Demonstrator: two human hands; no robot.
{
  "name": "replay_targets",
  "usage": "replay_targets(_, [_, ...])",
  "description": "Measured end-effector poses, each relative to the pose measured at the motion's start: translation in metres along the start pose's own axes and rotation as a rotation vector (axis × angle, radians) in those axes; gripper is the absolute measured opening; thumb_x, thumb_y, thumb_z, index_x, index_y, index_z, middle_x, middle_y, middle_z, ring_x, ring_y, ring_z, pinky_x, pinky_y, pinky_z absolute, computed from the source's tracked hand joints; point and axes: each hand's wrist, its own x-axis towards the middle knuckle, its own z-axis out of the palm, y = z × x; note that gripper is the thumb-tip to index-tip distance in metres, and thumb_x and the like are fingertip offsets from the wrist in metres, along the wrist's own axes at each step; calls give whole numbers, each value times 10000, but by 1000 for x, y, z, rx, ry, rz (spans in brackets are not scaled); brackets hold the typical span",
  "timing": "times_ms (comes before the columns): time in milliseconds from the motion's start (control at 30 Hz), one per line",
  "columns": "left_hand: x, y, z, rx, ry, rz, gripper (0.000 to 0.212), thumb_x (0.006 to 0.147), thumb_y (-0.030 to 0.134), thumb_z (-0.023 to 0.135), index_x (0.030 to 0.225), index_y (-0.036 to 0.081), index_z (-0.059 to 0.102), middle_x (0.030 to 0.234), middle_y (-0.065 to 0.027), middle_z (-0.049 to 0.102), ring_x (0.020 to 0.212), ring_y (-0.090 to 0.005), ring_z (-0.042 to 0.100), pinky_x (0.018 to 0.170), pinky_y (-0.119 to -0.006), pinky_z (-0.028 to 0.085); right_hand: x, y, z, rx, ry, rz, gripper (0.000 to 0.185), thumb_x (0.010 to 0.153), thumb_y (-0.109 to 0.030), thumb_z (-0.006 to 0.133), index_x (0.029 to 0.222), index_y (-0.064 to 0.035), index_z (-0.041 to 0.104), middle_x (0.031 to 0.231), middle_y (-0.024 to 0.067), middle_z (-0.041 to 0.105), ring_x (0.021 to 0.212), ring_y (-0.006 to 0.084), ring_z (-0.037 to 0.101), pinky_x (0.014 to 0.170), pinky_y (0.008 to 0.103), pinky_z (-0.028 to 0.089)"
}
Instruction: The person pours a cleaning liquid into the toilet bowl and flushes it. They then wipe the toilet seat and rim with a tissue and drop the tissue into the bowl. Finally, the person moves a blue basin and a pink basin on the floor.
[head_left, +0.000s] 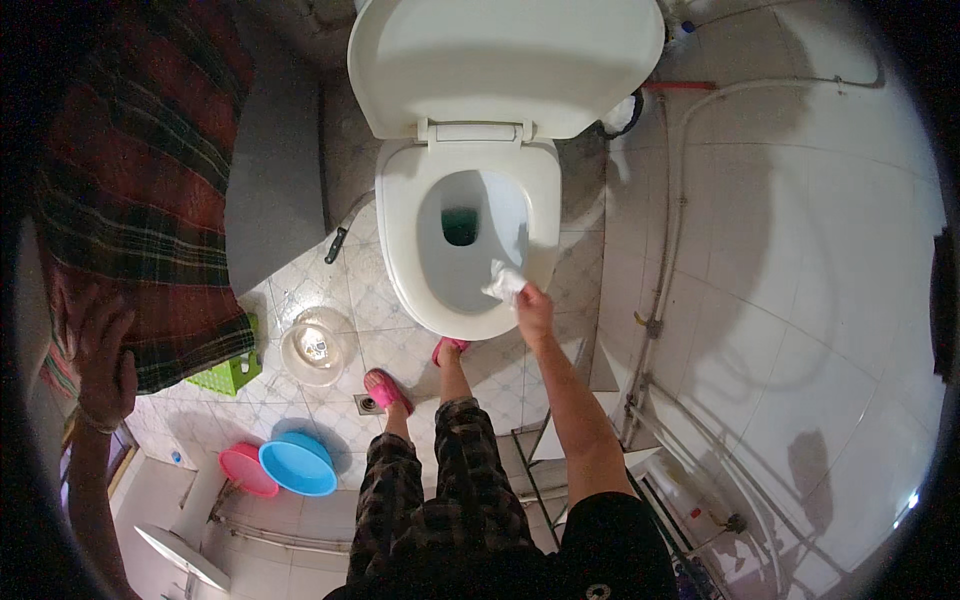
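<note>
A crumpled white tissue or cloth (504, 283) is pinched in the fingers of my right hand (534, 315), above the front right part of the toilet seat (401, 262). Beneath it the white bowl (450, 281) shows, with dark water at its drain. The toilet lid (502, 60) stands raised behind. At the far left, my left hand (105, 360) rests with spread fingers against a red and green plaid cloth (150, 247) that hangs over a grey surface.
On the tiled floor, left of the toilet, are a clear plastic basin (289, 358) and a black-handled tool (336, 245). A green plastic basket (225, 376), a pink basin (244, 469) and a blue basin (298, 465) lie further left. Pipes (679, 195) run along the right wall.
</note>
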Motion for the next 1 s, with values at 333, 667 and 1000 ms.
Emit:
replay_targets(333, [-10,5,1,-8,-59,-110,359,839,155,424,1158,15,513,1276,-144,439,1256,-372,306,1043,-528,178,60,-25,-42,610,167,85,251,828,-93,570,1064,-12,546,1083,118,579,1002,245,556,817,364,459])
replay_targets(667, [-2,2,-1,50,-26,-20,347,861,172,400,1151,24,520,1269,-143,449,1261,-362,307,1055,-528,163,100,-48,-69,-610,654,-400,174,739,-9,584,904,-35,535,935,138,536,916,323,532,784,427,453])
replay_targets(1000, [-4,2,2,83,-33,-10,356,865,179,408,1169,32,521,1284,-133,445,1268,-352,312,1067,-524,161,99,-51,-44,-864,453,-518,278,768,-148,635,1015,-63,542,1020,109,519,955,310,498,822,401,440])
